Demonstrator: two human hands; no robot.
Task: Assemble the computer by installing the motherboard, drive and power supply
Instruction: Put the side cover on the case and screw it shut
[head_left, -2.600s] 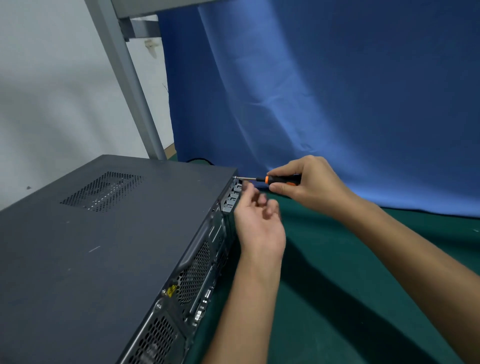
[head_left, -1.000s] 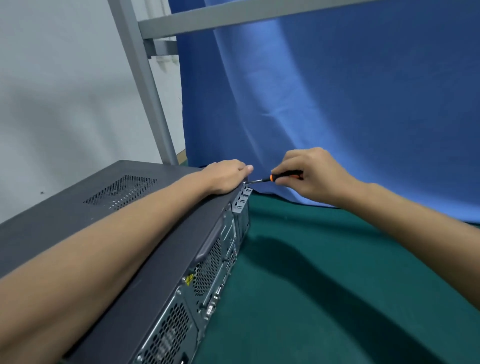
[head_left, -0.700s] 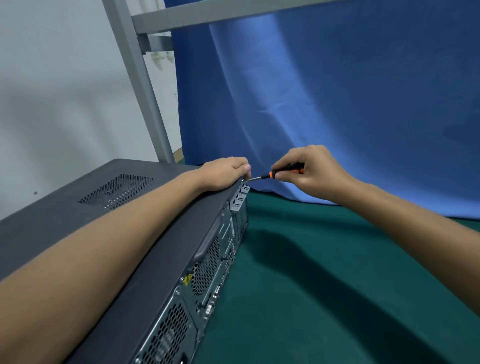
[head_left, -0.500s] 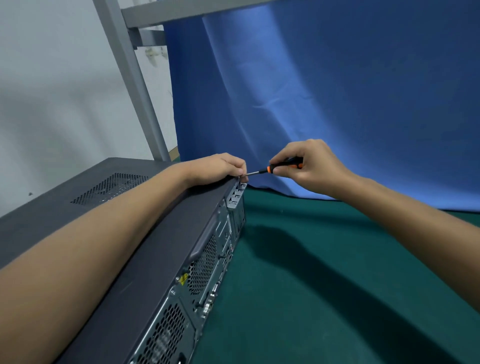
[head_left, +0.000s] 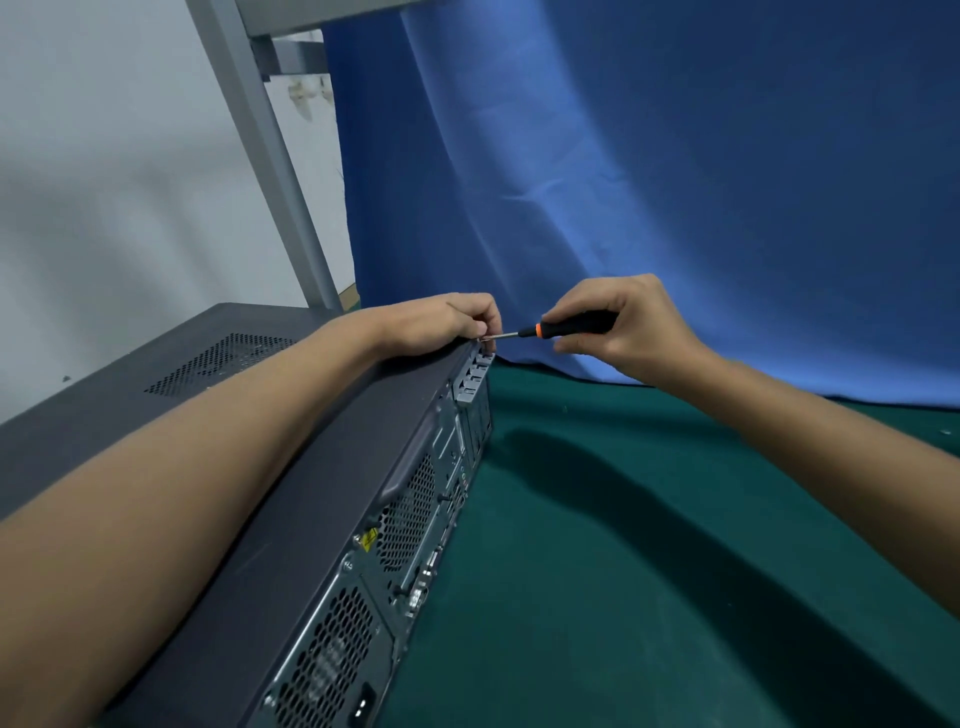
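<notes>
From my side I see the case (head_left: 119, 410) in the lower left of the frame. It is dark grey and lies flat on the green surface (head_left: 649, 571). Its lid is on, so the parts inside are hidden. On the lid there is a vent (head_left: 218, 361) of small holes. The back panel (head_left: 410, 519) faces the middle of the frame, with honeycomb grilles, some ports and a small yellow sticker (head_left: 370, 540). A power socket (head_left: 363, 707) is at the bottom edge of the frame.

The left arm lies along the lid, from the lower left up to the centre. The left hand (head_left: 441, 325) rests on the far top corner of the case. Its fingers are bent down over the edge and grip this corner. Whether they also pinch something small there, I cannot tell.

The right hand (head_left: 628, 332), just to the right of the centre, is closed around the screwdriver (head_left: 571, 326). The handle is black with an orange collar, and the thumb and fingers wrap it. The thin metal shaft is almost horizontal and points toward the left of the frame. Its tip is at the top corner of the back panel, touching or nearly touching the left fingertips (head_left: 485, 325).

Behind the hands a blue cloth (head_left: 701, 182) fills the upper right. In the upper left a grey metal post (head_left: 265, 156) stands tilted in front of a white wall (head_left: 104, 182).
</notes>
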